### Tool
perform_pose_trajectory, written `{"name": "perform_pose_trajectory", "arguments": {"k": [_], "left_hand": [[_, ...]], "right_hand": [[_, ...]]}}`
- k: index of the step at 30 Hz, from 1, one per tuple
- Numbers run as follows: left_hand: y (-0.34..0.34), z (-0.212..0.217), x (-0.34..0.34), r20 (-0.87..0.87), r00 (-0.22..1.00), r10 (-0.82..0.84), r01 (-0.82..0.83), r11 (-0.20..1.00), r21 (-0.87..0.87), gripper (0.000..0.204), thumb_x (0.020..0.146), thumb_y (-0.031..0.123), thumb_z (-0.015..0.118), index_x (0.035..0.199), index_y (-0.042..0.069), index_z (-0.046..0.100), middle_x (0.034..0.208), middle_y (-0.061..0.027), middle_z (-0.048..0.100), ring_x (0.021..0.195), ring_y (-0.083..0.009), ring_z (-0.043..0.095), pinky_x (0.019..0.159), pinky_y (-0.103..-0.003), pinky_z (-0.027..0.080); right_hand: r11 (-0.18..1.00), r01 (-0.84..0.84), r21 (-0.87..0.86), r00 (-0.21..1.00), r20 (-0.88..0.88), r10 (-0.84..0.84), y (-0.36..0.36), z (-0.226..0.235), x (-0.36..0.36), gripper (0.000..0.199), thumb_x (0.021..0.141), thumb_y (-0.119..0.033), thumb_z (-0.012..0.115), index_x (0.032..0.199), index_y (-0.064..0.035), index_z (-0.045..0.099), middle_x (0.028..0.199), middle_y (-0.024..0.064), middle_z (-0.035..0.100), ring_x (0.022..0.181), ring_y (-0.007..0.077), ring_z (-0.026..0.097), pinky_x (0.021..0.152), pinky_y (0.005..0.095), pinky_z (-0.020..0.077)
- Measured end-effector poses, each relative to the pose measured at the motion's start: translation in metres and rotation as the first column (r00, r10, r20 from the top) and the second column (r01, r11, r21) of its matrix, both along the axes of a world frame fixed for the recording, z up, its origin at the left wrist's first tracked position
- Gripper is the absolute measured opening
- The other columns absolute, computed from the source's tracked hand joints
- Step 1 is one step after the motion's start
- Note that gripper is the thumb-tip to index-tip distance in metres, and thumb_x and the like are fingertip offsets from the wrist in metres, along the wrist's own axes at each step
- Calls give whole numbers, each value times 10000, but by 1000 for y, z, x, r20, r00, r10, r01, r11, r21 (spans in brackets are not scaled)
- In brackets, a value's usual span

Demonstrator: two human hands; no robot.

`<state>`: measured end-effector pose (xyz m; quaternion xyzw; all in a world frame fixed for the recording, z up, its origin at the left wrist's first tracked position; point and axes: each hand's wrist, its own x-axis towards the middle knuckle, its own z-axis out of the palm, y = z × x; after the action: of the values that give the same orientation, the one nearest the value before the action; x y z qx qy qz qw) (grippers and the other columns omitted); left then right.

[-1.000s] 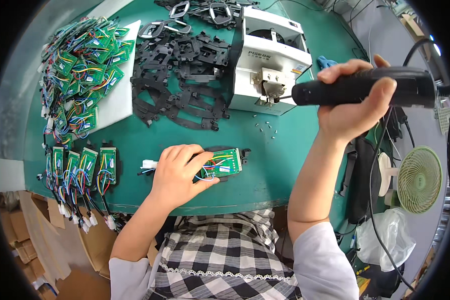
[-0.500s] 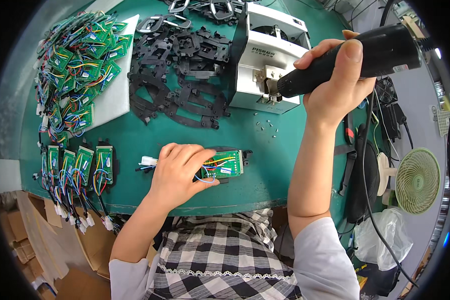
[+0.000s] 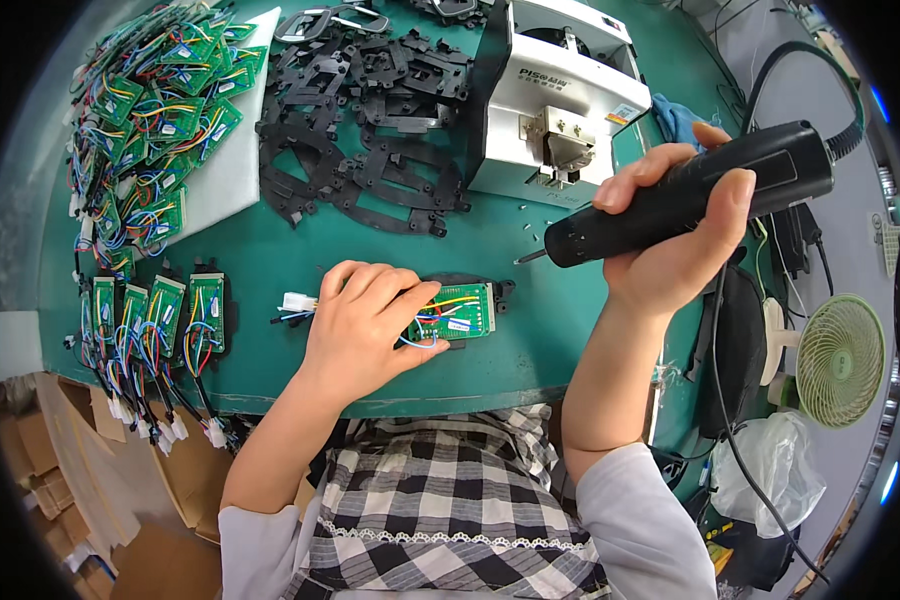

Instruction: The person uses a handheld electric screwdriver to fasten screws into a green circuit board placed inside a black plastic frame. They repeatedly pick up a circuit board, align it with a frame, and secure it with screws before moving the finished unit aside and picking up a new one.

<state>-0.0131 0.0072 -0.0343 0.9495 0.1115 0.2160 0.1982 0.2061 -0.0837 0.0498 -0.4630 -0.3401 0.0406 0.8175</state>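
Observation:
My left hand (image 3: pixel 365 325) is closed around a green circuit board (image 3: pixel 462 312) with coloured wires, pressing it onto a black plastic frame (image 3: pixel 503 292) on the table. A white connector (image 3: pixel 297 302) pokes out to the left, beyond the fingers. My right hand (image 3: pixel 675 260) grips a black corded electric screwdriver (image 3: pixel 660 205). Its bit points left and down, apart from the board, to the board's upper right. Whether a screw sits on the tip is too small to tell. A white screw feeder (image 3: pixel 530 165) stands just beyond, with several loose screws (image 3: pixel 532 226) before it.
Several wired boards (image 3: pixel 207 315) stand in a row at left, their connectors over the table edge. Behind them, many more boards (image 3: pixel 175 115) are heaped on a white foam sheet (image 3: pixel 232 190). Black plastic frames (image 3: pixel 400 185) lie piled at centre. A green fan (image 3: pixel 838 360) is at right.
My right hand has drawn the screwdriver away from the screw feeder's front, down toward me, uncovering its bit. My left hand still holds the board, nearly in place.

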Motion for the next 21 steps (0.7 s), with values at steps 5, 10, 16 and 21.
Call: {"name": "perform_pose_trajectory", "arguments": {"k": [5,10,16,21], "left_hand": [[-2,-2,1,0,1000,1,-1,1000,26,485,650,354,783,1030,84,651,993,-18,587,969,-203,549,946,-422,363],[-4,1,0,14,1000,19,-20,998,52,484,654,355,775,1031,76,655,989,-32,579,957,-216,544,946,-438,367],[5,4,-3,91,991,102,-106,994,41,499,613,328,798,1013,58,669,956,-50,585,932,-243,545,948,-457,359],[0,-1,0,56,998,13,-14,1000,11,509,610,339,804,1013,57,668,960,-54,585,912,-248,561,923,-462,394]], "right_hand": [[998,-61,-16,998,-34,60,-7,-12,3,534,930,-500,454,1167,-22,439,701,108,531,501,208,531,488,365,469],[999,-42,24,997,-57,43,-10,-12,5,516,934,-488,453,1162,-26,445,697,111,534,502,214,528,492,371,466],[1000,-24,18,998,-54,25,-15,-14,8,513,935,-486,444,1149,-19,447,691,114,535,497,212,524,486,371,464],[996,-84,-29,996,-6,84,-9,-17,-4,533,934,-495,436,1161,-13,433,693,108,526,491,204,535,468,356,473]]}}
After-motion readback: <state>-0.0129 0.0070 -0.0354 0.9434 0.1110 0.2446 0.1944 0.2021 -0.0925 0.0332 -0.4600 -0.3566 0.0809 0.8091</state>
